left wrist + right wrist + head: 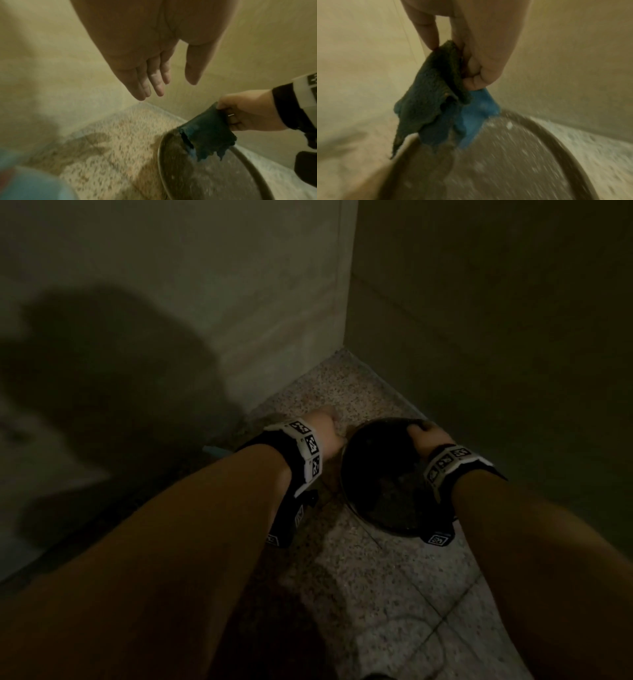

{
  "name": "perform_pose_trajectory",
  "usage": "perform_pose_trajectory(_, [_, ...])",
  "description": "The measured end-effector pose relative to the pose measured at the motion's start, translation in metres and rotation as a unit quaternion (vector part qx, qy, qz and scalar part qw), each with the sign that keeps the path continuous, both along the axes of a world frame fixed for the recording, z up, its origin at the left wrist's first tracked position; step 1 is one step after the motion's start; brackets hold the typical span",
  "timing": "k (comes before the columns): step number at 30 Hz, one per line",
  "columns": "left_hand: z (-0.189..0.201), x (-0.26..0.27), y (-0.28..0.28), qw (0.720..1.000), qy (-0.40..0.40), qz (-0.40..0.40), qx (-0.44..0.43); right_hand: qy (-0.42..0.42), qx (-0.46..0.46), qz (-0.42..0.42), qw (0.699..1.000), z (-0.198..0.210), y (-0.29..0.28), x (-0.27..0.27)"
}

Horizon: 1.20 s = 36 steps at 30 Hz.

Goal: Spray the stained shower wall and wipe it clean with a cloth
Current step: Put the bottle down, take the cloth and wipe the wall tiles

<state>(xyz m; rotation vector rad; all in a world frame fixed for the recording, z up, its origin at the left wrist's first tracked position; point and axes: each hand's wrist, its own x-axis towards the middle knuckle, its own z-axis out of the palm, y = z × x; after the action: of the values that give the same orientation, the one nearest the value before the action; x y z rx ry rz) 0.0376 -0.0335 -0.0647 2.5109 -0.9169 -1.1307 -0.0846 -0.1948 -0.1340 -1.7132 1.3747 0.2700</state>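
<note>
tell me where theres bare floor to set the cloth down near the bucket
Bare speckled floor lies in front of the bucket, toward the person, and a narrow wedge runs behind it into the wall corner. It is crowded beside the bucket, where the left hand hovers and the right hand pinches the cloth.

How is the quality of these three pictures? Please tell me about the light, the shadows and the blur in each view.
Head view: very dim; a large dark shadow lies on the left wall, and the basin is nearly black. Left wrist view: brighter, yellowish; the speckled floor is smeared, yet the cloth in the right hand reads well. Right wrist view: the basin streaks with motion blur, its edges bent by the wide lens.
</note>
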Motion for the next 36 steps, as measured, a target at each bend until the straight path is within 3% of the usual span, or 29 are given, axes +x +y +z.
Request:
perform_pose_trajectory(7, [0.043,0.011,0.036,0.997,-0.028,0.01,-0.069,-0.177,0.001,-0.104,0.979,0.076,0.022,0.022])
perform_pose_trajectory(13, [0.113,0.032,0.072,0.987,-0.07,0.025,-0.144,-0.32,0.012,-0.083,0.944,0.171,0.052,0.04])
perform_pose_trajectory(19, [0.209,0.043,0.103,0.979,-0.1,0.039,-0.171,-0.416,0.019,-0.035,0.909,0.291,0.106,0.053])
perform_pose_trajectory(28, [0.375,0.047,0.131,0.972,-0.139,0.046,-0.185,-0.458,0.023,0.052,0.887,0.481,0.162,0.056])
perform_pose_trajectory(36, [0.521,0.044,0.162,0.953,-0.176,0.049,-0.242,-0.496,0.053,0.088,0.862,0.627,0.196,0.047])
